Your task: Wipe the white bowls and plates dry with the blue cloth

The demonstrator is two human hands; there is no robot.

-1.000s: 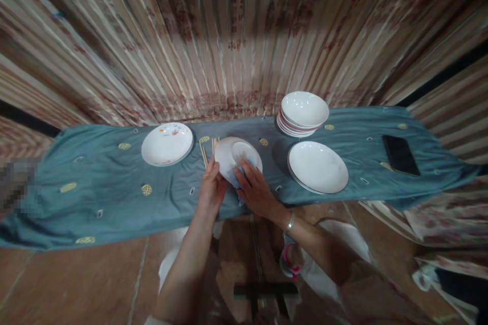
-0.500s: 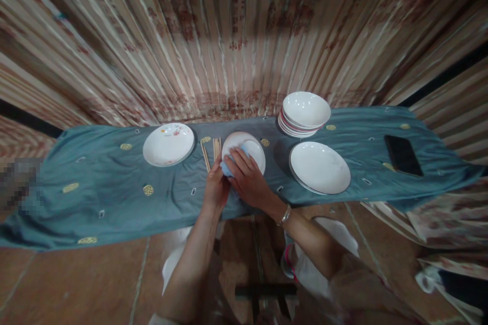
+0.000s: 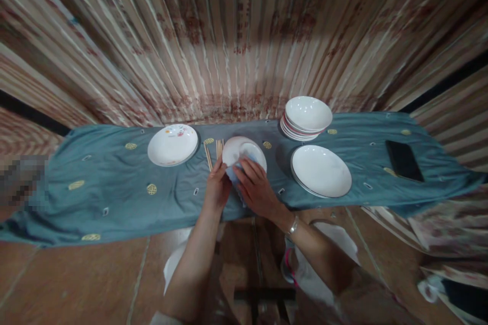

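Note:
A white bowl (image 3: pixel 233 149) is tilted up above the table's front half. My left hand (image 3: pixel 218 185) is closed on its left rim, with the thumb on top. Inside the bowl, my right hand (image 3: pixel 256 185) presses a light blue cloth (image 3: pixel 249 150) against the surface; its fingers are bent over the cloth, which is mostly hidden under them. Just behind my left hand lie several wooden chopsticks (image 3: pixel 219 148), their near ends covered by the hand and bowl.
On the teal tablecloth (image 3: pixel 125 182), flowered plates (image 3: pixel 171 149) sit at the left. Stacked bowls (image 3: pixel 308 114) stand at the back right, with white plates (image 3: pixel 320 172) in front. A black phone (image 3: pixel 404 160) lies far right. A striped curtain (image 3: pixel 244 60) hangs behind.
My right hand has slid the cloth slightly right and down in the bowl, showing more of its inside. The left hand keeps its grip. The whole view has shifted a little.

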